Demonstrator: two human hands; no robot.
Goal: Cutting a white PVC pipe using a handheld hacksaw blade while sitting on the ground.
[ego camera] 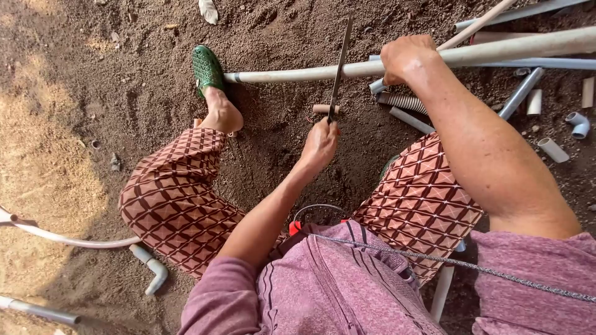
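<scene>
A long white plastic pipe (292,75) lies across the dirt in front of me. My right hand (406,59) grips it from above, at the right. My left hand (320,146) is closed on the lower end of a thin saw blade (340,62), which stands nearly upright and crosses the pipe to the left of my right hand. A foot in a green shoe (207,68) rests by the pipe's left end. A short brown pipe offcut (324,109) lies on the ground just behind the blade.
More pipes (528,9) are piled at the upper right, with a grey corrugated conduit (403,102), short offcuts (552,149) and an elbow fitting (580,124). At the lower left lie a curved white tube (74,241) and a pipe with an elbow (152,267). A metal chain (465,263) crosses my lap.
</scene>
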